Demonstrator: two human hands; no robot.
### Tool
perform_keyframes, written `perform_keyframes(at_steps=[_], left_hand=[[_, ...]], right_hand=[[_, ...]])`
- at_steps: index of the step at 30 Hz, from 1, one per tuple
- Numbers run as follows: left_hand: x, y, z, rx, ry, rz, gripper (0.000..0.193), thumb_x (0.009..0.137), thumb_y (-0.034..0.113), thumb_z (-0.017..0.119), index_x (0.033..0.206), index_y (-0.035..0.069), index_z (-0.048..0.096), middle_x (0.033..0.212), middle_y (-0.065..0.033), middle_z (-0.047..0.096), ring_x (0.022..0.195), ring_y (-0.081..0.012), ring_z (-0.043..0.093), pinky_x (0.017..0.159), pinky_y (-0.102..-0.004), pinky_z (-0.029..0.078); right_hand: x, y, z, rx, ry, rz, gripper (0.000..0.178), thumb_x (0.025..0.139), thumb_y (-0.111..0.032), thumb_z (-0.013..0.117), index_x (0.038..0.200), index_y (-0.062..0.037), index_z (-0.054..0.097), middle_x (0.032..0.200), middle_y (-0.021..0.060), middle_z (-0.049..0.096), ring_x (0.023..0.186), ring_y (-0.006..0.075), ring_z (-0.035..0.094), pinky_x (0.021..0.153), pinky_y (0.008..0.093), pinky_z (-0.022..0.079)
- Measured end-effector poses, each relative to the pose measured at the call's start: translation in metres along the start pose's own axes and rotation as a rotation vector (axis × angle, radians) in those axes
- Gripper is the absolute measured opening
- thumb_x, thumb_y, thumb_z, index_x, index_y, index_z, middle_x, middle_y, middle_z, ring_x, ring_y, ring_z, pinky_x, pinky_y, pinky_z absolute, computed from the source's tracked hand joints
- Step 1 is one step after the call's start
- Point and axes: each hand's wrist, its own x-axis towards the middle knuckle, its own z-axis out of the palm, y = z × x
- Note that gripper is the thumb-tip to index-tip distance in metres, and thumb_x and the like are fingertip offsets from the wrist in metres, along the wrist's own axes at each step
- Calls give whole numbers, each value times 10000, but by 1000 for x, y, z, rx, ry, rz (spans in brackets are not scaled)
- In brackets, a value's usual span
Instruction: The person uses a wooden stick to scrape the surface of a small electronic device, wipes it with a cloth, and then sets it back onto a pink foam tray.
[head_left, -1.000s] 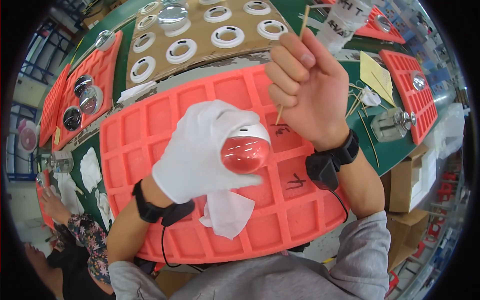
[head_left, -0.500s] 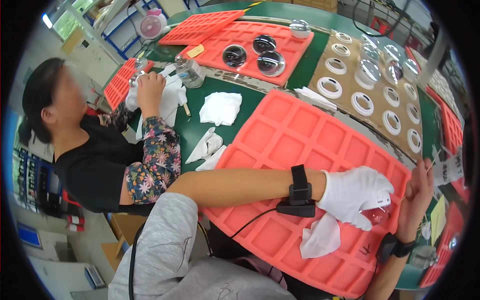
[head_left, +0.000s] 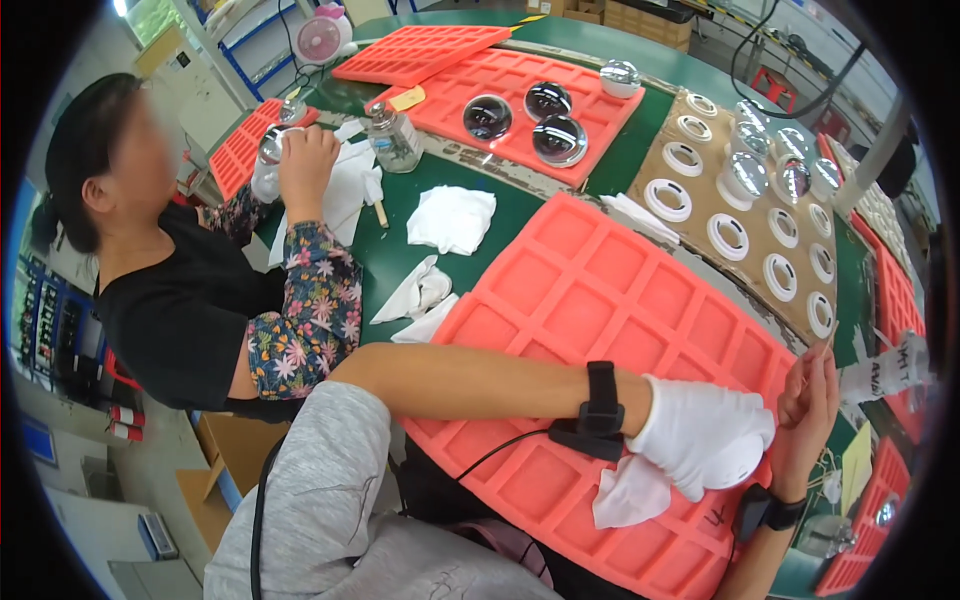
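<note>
The view has swung left since a second ago, and the gloved left hand [head_left: 705, 445] now hides the glass ball it cups over the near red tray [head_left: 600, 290], while the bare right hand [head_left: 810, 400] pinches a thin stick [head_left: 826, 345]

We've got a green worktop [head_left: 400, 255] here, carrying red grid trays [head_left: 600, 300], a brown cardboard sheet [head_left: 745, 215] of white rings, crumpled white cloths [head_left: 452, 217] and a small glass bottle [head_left: 392, 138].
</note>
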Motion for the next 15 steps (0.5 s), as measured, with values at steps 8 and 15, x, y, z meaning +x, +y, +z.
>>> perform_keyframes(at_steps=[8,15], left_hand=[[29,-3,6,250,177,237,541,678,186,812,1147,44,583,1152,-175,547,1015,-359,585,879,-427,511],[69,-6,6,116,60,56,519,716,191,783,1186,83,591,1102,-145,583,1057,-353,572,890,-431,506]], right_hand=[[8,-12,-26,156,-62,-71,226,1078,-262,467,952,-83,524,661,-68,337,512,8,226,446,204,140],[22,-13,-77,338,314,-166,243,1074,-285,483,929,-96,530,664,-70,345,524,20,256,454,215,171]])
